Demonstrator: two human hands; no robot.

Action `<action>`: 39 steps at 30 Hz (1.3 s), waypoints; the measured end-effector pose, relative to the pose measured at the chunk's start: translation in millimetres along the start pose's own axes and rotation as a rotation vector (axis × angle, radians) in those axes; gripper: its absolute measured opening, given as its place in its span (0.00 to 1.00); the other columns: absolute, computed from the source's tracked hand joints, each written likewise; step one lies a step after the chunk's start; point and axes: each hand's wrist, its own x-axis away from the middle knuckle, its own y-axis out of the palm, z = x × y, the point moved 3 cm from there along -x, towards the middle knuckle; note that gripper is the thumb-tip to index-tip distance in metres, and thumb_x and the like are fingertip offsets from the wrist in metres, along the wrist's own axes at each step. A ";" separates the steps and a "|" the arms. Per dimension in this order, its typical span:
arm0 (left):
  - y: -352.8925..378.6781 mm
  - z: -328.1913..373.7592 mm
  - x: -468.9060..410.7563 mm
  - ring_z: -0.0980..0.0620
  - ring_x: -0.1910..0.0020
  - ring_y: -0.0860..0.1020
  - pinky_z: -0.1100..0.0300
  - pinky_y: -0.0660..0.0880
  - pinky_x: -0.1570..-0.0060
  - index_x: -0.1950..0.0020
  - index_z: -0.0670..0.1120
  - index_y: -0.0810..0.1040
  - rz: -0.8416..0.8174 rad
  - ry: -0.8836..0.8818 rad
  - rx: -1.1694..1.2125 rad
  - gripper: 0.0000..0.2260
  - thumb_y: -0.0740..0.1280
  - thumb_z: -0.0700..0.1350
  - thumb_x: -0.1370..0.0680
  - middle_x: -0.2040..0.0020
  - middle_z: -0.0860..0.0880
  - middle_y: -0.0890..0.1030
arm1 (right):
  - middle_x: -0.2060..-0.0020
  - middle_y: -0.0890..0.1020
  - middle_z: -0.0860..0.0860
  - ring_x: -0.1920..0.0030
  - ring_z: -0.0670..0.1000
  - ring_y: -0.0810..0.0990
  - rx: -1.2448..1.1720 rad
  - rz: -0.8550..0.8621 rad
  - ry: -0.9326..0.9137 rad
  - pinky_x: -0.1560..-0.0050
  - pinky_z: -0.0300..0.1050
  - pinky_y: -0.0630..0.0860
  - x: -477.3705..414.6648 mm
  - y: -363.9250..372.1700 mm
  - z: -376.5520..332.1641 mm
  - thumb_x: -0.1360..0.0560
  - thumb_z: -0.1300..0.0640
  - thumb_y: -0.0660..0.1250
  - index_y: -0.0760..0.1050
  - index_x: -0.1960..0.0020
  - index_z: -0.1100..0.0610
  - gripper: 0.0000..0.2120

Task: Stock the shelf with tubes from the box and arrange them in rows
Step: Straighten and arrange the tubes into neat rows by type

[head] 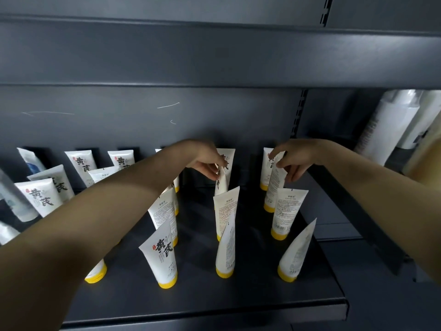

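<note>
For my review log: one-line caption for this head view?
Left hand and right hand each pinch a yellow-capped tube in the shelf's back rows.

Dark grey metal shelf, white tubes standing on yellow caps (crimped ends up) in rough rows front to back, several tilted, further tubes at left, white bottles on the adjoining shelf at right

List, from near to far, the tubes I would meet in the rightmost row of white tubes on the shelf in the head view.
Tilted front tube → upright tube showing its printed back → tube pinched by the right hand at → rearmost tube by the back panel.
</note>
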 end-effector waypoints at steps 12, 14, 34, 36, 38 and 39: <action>-14.4 -0.4 2.5 0.47 0.40 0.76 0.59 0.76 0.44 0.38 0.44 0.77 -0.056 0.209 -0.315 0.15 0.70 0.45 0.24 0.39 0.44 0.78 | 0.56 0.83 0.63 0.58 0.55 0.84 -0.252 0.024 0.132 0.66 0.43 0.82 3.2 -1.6 6.9 0.22 0.64 0.62 0.72 0.41 0.71 0.13; -12.6 1.0 -1.2 0.47 0.43 0.78 0.59 0.77 0.46 0.40 0.42 0.78 -0.023 0.229 -0.341 0.14 0.70 0.44 0.24 0.42 0.43 0.80 | 0.54 0.83 0.62 0.55 0.55 0.84 -0.219 -0.017 0.124 0.61 0.43 0.82 6.3 -4.8 8.6 0.24 0.66 0.64 0.75 0.42 0.69 0.12; -3.8 10.9 -9.0 0.40 0.56 0.82 0.48 0.80 0.55 0.54 0.39 0.82 0.245 0.430 -0.570 0.05 0.68 0.39 0.26 0.54 0.40 0.83 | 0.52 0.84 0.53 0.56 0.54 0.84 0.462 0.268 -0.237 0.55 0.38 0.77 13.8 -2.9 -7.5 0.26 0.60 0.68 0.81 0.48 0.59 0.08; -4.6 11.8 -9.2 0.41 0.57 0.81 0.50 0.80 0.55 0.53 0.38 0.82 0.297 0.440 -0.568 0.06 0.68 0.39 0.26 0.54 0.39 0.83 | 0.48 0.83 0.51 0.52 0.52 0.83 0.546 0.300 -0.255 0.50 0.37 0.73 16.2 -2.8 -10.5 0.25 0.59 0.66 0.81 0.46 0.59 0.10; -4.1 11.4 -9.0 0.42 0.56 0.81 0.52 0.79 0.55 0.52 0.38 0.82 0.334 0.447 -0.570 0.07 0.68 0.39 0.26 0.53 0.40 0.83 | 0.45 0.82 0.50 0.46 0.50 0.80 0.598 0.336 -0.268 0.44 0.39 0.71 15.4 -2.4 -11.3 0.24 0.58 0.65 0.81 0.44 0.58 0.11; -3.5 10.5 -9.1 0.43 0.56 0.80 0.54 0.78 0.55 0.52 0.38 0.82 0.342 0.450 -0.566 0.07 0.67 0.39 0.26 0.52 0.40 0.83 | 0.45 0.82 0.50 0.44 0.50 0.79 0.604 0.348 -0.268 0.42 0.40 0.71 13.6 -2.4 -10.7 0.24 0.57 0.65 0.81 0.44 0.57 0.11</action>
